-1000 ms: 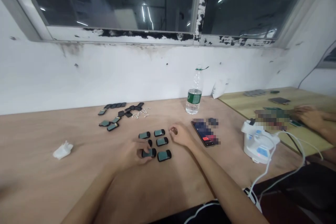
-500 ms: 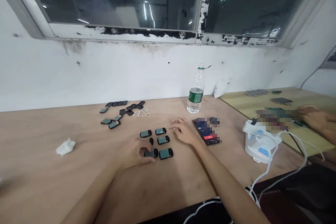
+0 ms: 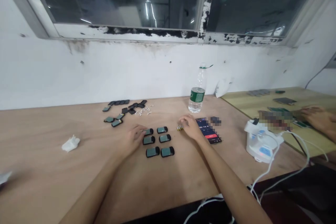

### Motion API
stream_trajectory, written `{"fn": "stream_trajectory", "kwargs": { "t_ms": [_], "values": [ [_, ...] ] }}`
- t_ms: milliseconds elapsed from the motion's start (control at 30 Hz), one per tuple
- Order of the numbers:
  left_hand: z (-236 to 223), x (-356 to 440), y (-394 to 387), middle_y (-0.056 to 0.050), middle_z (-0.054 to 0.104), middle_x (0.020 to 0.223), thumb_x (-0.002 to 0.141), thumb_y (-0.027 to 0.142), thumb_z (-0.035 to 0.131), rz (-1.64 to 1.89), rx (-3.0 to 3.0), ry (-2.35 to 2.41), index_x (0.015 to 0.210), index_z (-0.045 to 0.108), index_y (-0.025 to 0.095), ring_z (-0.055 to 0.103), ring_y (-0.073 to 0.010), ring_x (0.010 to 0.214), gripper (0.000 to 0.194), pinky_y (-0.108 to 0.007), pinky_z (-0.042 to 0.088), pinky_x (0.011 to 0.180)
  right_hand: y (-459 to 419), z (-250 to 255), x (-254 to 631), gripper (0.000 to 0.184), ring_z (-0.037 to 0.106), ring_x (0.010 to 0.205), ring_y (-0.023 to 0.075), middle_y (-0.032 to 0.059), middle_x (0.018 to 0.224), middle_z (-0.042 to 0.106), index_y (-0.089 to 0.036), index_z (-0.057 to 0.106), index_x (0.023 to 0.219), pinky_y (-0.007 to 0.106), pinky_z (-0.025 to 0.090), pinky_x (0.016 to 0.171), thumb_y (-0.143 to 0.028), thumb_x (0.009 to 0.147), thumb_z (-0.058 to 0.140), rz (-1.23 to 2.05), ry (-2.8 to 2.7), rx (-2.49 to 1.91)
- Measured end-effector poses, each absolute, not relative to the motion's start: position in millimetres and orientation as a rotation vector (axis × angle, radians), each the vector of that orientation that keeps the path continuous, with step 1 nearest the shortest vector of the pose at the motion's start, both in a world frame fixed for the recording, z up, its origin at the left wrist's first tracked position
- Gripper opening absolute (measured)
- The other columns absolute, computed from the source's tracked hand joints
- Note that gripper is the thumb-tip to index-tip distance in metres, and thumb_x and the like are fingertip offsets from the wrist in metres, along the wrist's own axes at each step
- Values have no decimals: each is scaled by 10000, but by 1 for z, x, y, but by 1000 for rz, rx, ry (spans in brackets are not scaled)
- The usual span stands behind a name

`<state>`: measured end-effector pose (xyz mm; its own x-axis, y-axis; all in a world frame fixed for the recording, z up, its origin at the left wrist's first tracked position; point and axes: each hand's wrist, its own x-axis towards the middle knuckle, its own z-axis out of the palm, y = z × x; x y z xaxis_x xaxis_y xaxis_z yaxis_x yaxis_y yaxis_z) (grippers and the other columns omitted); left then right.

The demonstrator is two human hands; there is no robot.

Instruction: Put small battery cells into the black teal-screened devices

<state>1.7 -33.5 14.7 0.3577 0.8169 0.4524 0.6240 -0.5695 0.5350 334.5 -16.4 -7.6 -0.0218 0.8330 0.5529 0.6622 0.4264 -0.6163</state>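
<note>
Several small black-cased devices with grey-green faces lie in two columns on the table. At the back of the left column, my left hand has its thumb and fingers closed at the left end of one device, partly covering it. Right of the columns, my right hand rests with its fingers curled against a few small yellow-and-silver cylinders, which look like batteries. The fingers hide part of them. More devices with green faces lie farther back on the left.
Black pieces and white bits lie near the wall. A water bottle stands behind a phone. Right are a white device with cables and another person's hand. Crumpled white tissue lies left.
My left hand has moved from the front device of the left column to the back one. My right hand has shifted slightly right, uncovering the small cylinders. The view has shifted a little.
</note>
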Motion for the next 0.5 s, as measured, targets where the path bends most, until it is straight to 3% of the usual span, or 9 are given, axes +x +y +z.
{"fn": "stream_trajectory", "kwargs": {
  "t_ms": [233, 500],
  "values": [
    [-1, -9, -18, -94, 757, 1114, 1013, 402, 486, 966, 2425, 1141, 995, 765, 219, 697, -262, 1061, 334, -447, 566, 979, -23, 0, 330, 186, 631, 704, 193, 48, 820, 722, -194, 672, 820, 308, 498, 685, -281, 917, 539, 315, -1571, -1264],
    [3, -11, -14, -97, 761, 1111, 975, 416, 551, 855, 2440, 1169, 932, 783, 222, 715, -266, 1033, 305, -441, 580, 958, -26, 1, 331, 155, 607, 740, 180, 30, 848, 693, -201, 632, 826, 287, 464, 710, -240, 924, 519, 310, -1703, -1204]
  ]
}}
